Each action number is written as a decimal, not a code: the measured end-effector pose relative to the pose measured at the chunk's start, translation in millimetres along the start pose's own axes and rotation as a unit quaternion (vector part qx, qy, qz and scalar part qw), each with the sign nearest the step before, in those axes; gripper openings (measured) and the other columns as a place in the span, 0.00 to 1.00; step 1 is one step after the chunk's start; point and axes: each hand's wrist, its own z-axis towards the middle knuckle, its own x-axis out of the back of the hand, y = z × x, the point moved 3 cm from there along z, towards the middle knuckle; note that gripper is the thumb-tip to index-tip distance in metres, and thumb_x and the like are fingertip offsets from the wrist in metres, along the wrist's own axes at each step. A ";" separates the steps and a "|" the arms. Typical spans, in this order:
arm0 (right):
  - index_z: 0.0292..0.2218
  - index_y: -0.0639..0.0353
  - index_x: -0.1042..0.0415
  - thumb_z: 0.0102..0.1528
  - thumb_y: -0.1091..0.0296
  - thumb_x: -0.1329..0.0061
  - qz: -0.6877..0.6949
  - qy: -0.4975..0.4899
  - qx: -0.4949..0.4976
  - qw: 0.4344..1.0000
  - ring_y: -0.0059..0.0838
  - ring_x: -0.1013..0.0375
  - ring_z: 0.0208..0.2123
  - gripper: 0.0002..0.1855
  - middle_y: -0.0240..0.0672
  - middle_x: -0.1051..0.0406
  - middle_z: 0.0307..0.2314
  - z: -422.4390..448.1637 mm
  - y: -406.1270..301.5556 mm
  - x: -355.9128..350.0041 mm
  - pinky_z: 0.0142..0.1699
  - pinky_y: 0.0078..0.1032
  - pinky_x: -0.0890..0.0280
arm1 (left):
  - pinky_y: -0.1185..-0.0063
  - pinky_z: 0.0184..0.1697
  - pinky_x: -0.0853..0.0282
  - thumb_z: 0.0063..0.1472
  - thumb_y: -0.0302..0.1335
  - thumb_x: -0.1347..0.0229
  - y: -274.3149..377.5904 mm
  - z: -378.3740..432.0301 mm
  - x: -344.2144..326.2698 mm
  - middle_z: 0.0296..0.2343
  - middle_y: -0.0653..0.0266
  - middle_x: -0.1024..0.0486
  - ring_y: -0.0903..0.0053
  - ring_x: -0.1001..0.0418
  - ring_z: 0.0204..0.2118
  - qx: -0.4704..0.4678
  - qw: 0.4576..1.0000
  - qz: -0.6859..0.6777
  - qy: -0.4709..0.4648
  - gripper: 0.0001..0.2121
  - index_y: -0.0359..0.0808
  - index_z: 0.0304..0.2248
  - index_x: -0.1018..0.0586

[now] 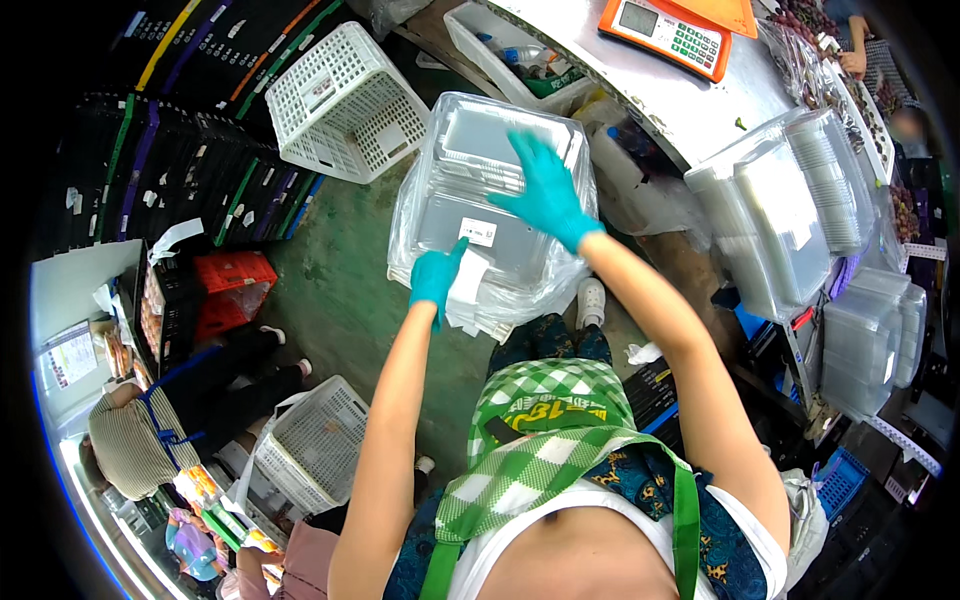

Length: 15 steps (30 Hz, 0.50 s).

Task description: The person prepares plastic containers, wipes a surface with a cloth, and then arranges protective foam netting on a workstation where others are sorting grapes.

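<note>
Both hands wear teal gloves. My left hand (437, 276) has a finger at the edge of a white printed label (478, 232) on a stack of clear plastic boxes (442, 221) wrapped in clear film. A strip of white label paper (468, 277) hangs beside this hand; whether the fingers hold it, I cannot tell. Slightly blurred, my right hand (541, 187) is spread over the far right part of the boxes with its fingers apart. A second stack of clear boxes (480, 135) lies behind the first, under the same film.
An empty white plastic crate (349, 101) stands behind on the left. At the right, a metal table (555, 22) bears an orange scale (667, 34) and wrapped clear boxes (780, 217). Black crates (172, 165) are stacked at the left. Co-workers stand at the lower left and far right.
</note>
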 end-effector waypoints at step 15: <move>0.57 0.43 0.59 0.19 0.34 0.41 -0.336 -0.168 0.020 0.926 0.47 0.40 0.40 0.67 0.51 0.40 0.38 98.2 46.4 -35.0 0.42 0.42 0.46 | 0.80 0.49 0.40 0.42 0.06 0.55 -12.8 -223.0 35.8 0.47 0.62 0.38 0.77 0.36 0.46 -0.089 0.748 -0.648 0.108 0.28 0.30 0.47 0.35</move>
